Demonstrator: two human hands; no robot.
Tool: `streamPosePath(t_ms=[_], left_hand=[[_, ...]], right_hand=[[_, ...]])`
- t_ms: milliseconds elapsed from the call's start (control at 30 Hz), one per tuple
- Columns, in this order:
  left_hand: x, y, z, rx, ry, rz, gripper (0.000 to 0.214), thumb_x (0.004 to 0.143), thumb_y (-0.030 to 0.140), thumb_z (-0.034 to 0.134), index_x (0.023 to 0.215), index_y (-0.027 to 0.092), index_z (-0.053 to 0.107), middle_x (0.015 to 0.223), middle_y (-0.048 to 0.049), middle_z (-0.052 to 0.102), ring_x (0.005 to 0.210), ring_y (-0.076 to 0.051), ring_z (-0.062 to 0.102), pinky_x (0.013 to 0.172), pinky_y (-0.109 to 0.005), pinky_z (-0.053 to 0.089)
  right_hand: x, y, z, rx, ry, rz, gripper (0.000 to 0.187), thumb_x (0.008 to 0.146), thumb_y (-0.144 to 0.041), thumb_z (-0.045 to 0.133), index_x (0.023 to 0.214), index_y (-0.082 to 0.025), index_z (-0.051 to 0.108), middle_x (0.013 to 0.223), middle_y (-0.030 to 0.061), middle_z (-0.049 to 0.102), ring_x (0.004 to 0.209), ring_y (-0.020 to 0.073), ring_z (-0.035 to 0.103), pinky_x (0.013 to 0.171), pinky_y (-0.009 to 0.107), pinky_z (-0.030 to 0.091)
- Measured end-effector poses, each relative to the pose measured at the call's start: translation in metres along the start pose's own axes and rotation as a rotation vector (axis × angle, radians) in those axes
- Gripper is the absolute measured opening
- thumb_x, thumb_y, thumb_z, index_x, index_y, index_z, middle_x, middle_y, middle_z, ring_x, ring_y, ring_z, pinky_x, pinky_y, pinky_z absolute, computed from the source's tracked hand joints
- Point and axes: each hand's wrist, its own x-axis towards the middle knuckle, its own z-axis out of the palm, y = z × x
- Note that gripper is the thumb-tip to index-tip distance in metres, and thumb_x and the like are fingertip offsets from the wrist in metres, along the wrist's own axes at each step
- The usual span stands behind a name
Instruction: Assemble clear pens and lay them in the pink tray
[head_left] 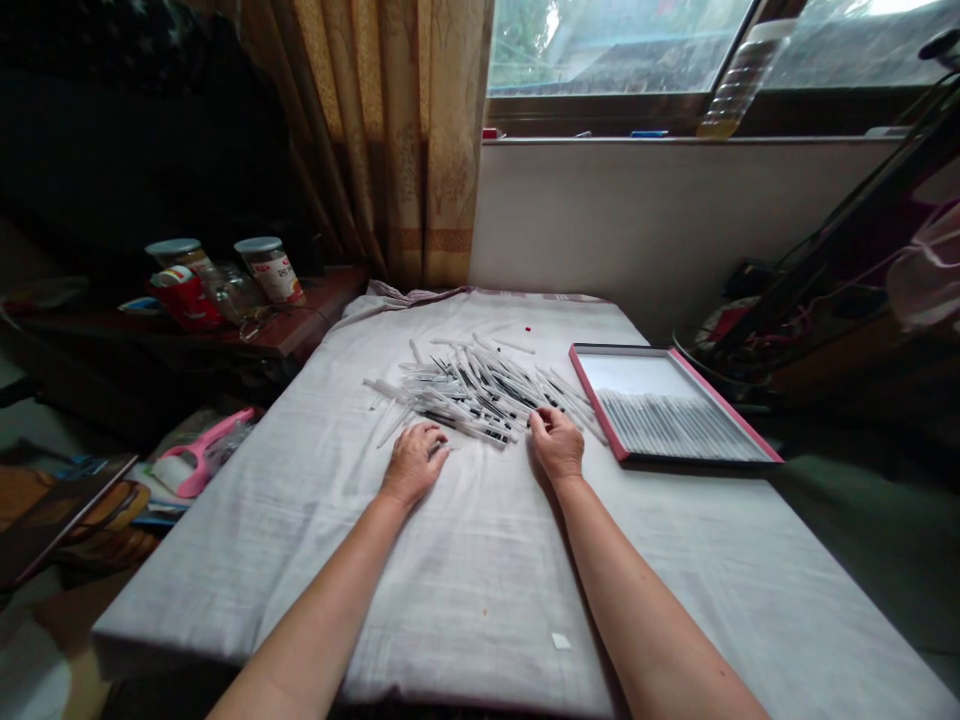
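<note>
A loose heap of slim pens (480,385), with clear or whitish barrels and dark parts, lies on the cloth-covered table. My left hand (412,465) rests at the heap's near left edge. Its fingers are curled in towards the thumb, and whatever they hold is too small to make out. At the heap's near right side, my right hand (559,445) pinches the dark end of what looks like a pen. Right of that hand is a shallow pink-edged box (611,425), its front part filled with a row of similar pens (675,425).
A white scrap (560,641) lies near the table's front, and a tiny red piece (527,329) behind the heap. On the left, a side table holds jars (271,272) and a red container (187,300). Pink-handled scissors (206,455) lie below it. Curtain and window stand behind.
</note>
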Motion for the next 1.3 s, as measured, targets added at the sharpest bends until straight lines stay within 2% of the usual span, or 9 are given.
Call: streamPosePath(t_ms=[267,367,433,600,700,800,900,1100,1300], left_hand=[[-0.004,0.006,-0.003,0.039,0.035,0.01,0.031,0.087,0.016,0.051,0.117,0.019,0.059,0.115,-0.0092,0.065,0.107,-0.024,0.059,0.097,-0.042,0.046],[-0.008,0.019,-0.007,0.104,0.079,0.163,0.04,0.09,0.026,0.054,0.129,0.018,0.053,0.129,-0.0125,0.059,0.12,-0.027,0.052,0.103,-0.045,0.04],[-0.009,0.026,-0.009,0.148,0.082,0.302,0.045,0.089,0.034,0.057,0.131,0.018,0.052,0.133,-0.0137,0.057,0.124,-0.03,0.049,0.104,-0.046,0.037],[-0.01,0.031,-0.006,0.163,-0.012,0.396,0.025,0.094,0.025,0.046,0.112,0.019,0.063,0.091,-0.0084,0.07,0.091,-0.023,0.063,0.091,-0.043,0.046],[-0.009,0.028,-0.003,0.142,0.007,0.341,0.021,0.094,0.019,0.043,0.105,0.018,0.061,0.089,-0.0084,0.068,0.084,-0.022,0.062,0.08,-0.037,0.051],[-0.011,0.025,0.0,0.09,0.069,0.304,0.02,0.093,0.015,0.04,0.104,0.019,0.057,0.096,-0.0094,0.067,0.089,-0.021,0.063,0.081,-0.034,0.052],[-0.011,0.022,0.0,0.077,0.071,0.25,0.016,0.094,0.018,0.041,0.103,0.019,0.054,0.091,-0.008,0.066,0.083,-0.021,0.064,0.078,-0.034,0.053],[0.013,0.021,0.005,-0.089,0.086,0.24,0.026,0.096,0.018,0.039,0.12,0.02,0.05,0.098,-0.0072,0.067,0.088,-0.018,0.066,0.079,-0.03,0.054],[0.047,0.026,0.025,-0.26,0.151,0.104,0.026,0.096,0.019,0.042,0.12,0.02,0.054,0.1,-0.0075,0.069,0.094,-0.017,0.067,0.083,-0.029,0.054]], right_hand=[[-0.02,0.009,-0.009,0.384,0.063,0.065,0.036,0.081,-0.046,0.044,0.089,-0.015,0.062,0.075,0.0075,0.068,0.059,0.0168,0.062,0.06,0.03,0.052],[-0.037,0.001,-0.012,0.45,0.008,0.047,0.029,0.079,-0.044,0.05,0.083,-0.018,0.063,0.069,0.0043,0.067,0.056,0.0159,0.06,0.055,0.029,0.052],[-0.049,-0.006,-0.012,0.485,-0.102,0.012,0.026,0.077,-0.042,0.054,0.08,-0.019,0.064,0.067,0.0036,0.067,0.056,0.0157,0.06,0.055,0.028,0.052],[-0.06,-0.016,-0.009,0.543,-0.35,-0.035,0.03,0.08,-0.044,0.054,0.087,-0.018,0.066,0.074,0.0054,0.07,0.061,0.0165,0.062,0.06,0.028,0.052],[-0.045,-0.011,-0.012,0.372,-0.293,-0.072,0.034,0.085,-0.044,0.049,0.095,-0.017,0.068,0.083,0.0076,0.072,0.072,0.0193,0.066,0.069,0.031,0.053],[-0.023,-0.004,-0.018,-0.047,-0.226,-0.129,0.029,0.086,-0.034,0.05,0.1,-0.018,0.071,0.098,0.01,0.072,0.085,0.0223,0.067,0.079,0.034,0.05],[-0.005,-0.005,-0.019,-0.372,-0.288,-0.133,0.031,0.089,-0.032,0.05,0.109,-0.022,0.071,0.104,0.0099,0.071,0.084,0.0228,0.067,0.073,0.032,0.049],[0.011,-0.024,-0.011,-0.605,-0.432,-0.158,0.028,0.093,-0.036,0.047,0.106,-0.031,0.072,0.098,0.0059,0.069,0.077,0.0191,0.066,0.063,0.028,0.044],[0.016,-0.037,-0.008,-0.736,-0.501,-0.111,0.025,0.095,-0.03,0.042,0.103,-0.022,0.064,0.103,0.0082,0.065,0.083,0.0215,0.066,0.064,0.029,0.042]])
